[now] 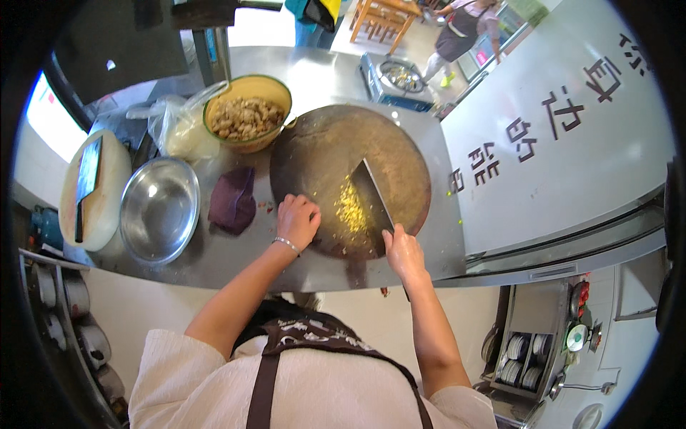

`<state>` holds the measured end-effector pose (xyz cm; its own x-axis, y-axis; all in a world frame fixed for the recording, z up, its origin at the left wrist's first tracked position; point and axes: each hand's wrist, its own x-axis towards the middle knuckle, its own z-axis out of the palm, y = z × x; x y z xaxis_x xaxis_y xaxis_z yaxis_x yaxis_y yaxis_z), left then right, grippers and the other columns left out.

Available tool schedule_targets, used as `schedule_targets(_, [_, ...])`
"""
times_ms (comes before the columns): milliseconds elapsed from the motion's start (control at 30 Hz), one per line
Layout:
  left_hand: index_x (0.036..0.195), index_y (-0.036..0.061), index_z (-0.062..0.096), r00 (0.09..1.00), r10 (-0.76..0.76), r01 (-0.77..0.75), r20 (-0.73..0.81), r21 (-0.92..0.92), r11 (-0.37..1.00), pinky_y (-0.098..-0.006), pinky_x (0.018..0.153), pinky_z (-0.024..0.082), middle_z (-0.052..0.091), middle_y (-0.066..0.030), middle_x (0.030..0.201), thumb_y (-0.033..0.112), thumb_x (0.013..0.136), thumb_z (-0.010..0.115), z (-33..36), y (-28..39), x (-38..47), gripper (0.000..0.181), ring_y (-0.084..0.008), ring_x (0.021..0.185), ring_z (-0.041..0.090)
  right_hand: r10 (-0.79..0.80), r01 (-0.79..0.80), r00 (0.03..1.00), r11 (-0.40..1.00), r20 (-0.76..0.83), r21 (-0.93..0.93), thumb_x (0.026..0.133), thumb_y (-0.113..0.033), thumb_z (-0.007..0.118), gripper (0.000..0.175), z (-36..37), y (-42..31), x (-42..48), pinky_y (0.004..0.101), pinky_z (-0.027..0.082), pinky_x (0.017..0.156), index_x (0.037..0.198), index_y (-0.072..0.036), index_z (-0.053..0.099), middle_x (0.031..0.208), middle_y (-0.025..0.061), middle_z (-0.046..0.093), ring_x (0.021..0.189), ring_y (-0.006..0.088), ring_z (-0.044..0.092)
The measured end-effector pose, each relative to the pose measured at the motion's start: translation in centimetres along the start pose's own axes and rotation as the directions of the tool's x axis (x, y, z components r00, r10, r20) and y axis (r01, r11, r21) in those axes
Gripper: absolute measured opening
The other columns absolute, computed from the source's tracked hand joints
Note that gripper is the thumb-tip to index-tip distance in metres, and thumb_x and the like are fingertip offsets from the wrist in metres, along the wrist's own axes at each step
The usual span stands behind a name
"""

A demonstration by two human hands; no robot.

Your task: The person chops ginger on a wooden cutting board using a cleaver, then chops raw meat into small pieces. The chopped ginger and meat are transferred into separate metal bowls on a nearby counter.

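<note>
My right hand (404, 252) is closed around the handle of a Chinese cleaver, its wide blade (372, 201) lying over a large round wooden chopping block (386, 139). Left of the blade, finely chopped yellow bits (351, 209) form a loose pile on the wood. My left hand (298, 220), with a silver bangle at the wrist, rests at the block's left edge with curled fingers; whether anything is under them cannot be seen.
Left of the block stand an enamel basin of meat-like chunks (246, 118), a plastic bag (185, 134), a purple cloth (232, 201), a steel bowl (159, 210) and a white board (110, 198) bearing another cleaver (89, 174). Behind are a portable stove (399, 80) and a person (466, 32).
</note>
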<state>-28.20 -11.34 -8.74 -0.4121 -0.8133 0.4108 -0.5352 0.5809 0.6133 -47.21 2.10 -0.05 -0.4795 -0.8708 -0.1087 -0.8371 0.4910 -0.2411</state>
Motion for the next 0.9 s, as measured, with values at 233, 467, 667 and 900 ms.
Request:
schedule_targets(233, [0.068, 0.0111, 0.064, 0.999, 0.009, -0.009, -0.034, -0.011, 1.0, -0.0385, 0.072, 0.041, 0.056, -0.0033, 0.077, 0.012, 0.066, 0.068, -0.1, 0.0, 0.2, 0.004, -0.0258, 0.083, 0.05, 0.013, -0.013, 1.0, 1.0, 0.016, -0.019, 0.092, -0.03, 0.047, 0.029, -0.8, 0.1, 0.0, 0.0531, 0.047, 0.066, 0.091, -0.001, 0.049, 0.076, 0.027, 0.062, 0.074, 0.0462, 0.06])
schedule_targets(467, [0.068, 0.0109, 0.064, 0.998, 0.018, -0.021, -0.067, -0.036, 0.999, -0.0377, 0.074, 0.042, 0.056, -0.0038, 0.076, 0.011, 0.067, 0.067, -0.5, -0.3, 0.7, 0.003, -0.0263, 0.083, 0.05, 0.045, -0.045, 0.999, 0.999, 0.025, -0.012, 0.091, -0.031, 0.047, 0.031, -1.6, 0.4, 0.2, 0.0544, 0.047, 0.067, 0.094, -0.001, 0.05, 0.078, 0.0281, 0.062, 0.076, 0.0465, 0.06])
schedule_targets(667, [0.065, 0.0122, 0.062, 0.997, 0.021, -0.021, -0.074, 0.001, 1.0, -0.0381, 0.071, 0.043, 0.055, -0.0029, 0.074, 0.012, 0.066, 0.066, -0.4, -0.6, 1.1, 0.005, -0.0257, 0.082, 0.051, 0.043, -0.043, 0.999, 0.999, 0.002, -0.008, 0.091, -0.03, 0.049, 0.029, 0.0, 0.2, -0.5, 0.0537, 0.046, 0.068, 0.091, 0.0, 0.05, 0.077, 0.0287, 0.061, 0.077, 0.0462, 0.059])
schedule_targets(900, [0.067, 0.0117, 0.063, 0.997, -0.001, -0.001, -0.083, -0.018, 1.0, -0.0377, 0.072, 0.043, 0.055, -0.0027, 0.075, 0.012, 0.066, 0.067, -0.5, -1.2, 0.9, 0.004, -0.0257, 0.082, 0.051, -0.035, 0.035, 0.999, 0.998, -0.007, -0.046, 0.091, -0.029, 0.049, 0.027, -0.5, -0.9, -0.7, 0.0529, 0.048, 0.062, 0.09, -0.001, 0.049, 0.072, 0.026, 0.062, 0.07, 0.0451, 0.06])
